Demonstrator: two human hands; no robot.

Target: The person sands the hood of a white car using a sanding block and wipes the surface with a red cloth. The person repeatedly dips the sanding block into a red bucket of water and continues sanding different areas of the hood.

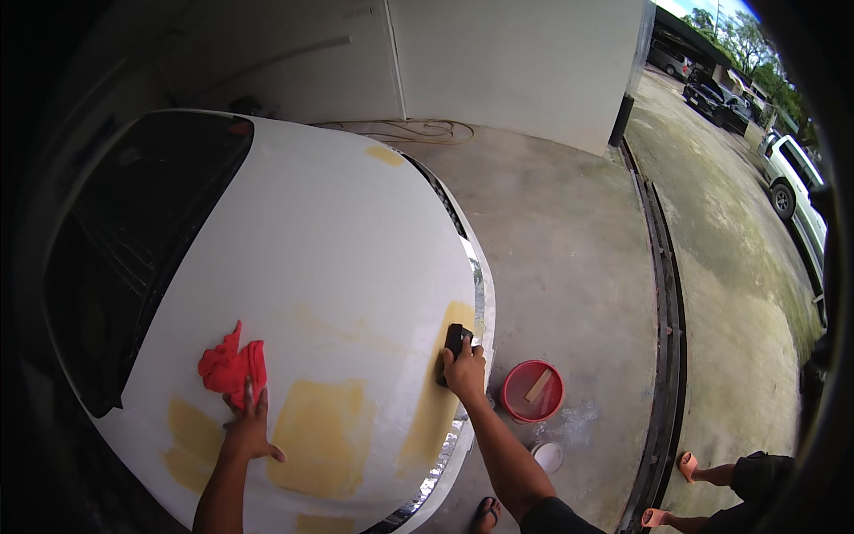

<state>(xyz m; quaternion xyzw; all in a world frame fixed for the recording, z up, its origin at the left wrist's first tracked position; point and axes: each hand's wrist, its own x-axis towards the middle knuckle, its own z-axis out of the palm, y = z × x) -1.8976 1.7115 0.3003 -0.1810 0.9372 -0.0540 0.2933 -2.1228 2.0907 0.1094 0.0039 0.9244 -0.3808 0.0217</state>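
A white car hood [329, 222] with several yellowish filler patches [322, 436] spreads out in front of me. My right hand [464, 372] is closed around a black sanding block [456, 340], which rests on the long filler strip [420, 440] along the hood's front edge. Farther left, my left hand [246, 433] lies on the hood with its fingers spread. Its fingertips touch the lower edge of a crumpled red cloth [235, 363], without gripping it.
On the concrete floor stand a red bucket [505, 405] with a flat wooden piece [537, 385] in it and a small white container [549, 457]. A hose [427, 133] lies by the wall. A dark floor rail [663, 267] runs at right, near another person's sandalled feet [687, 467].
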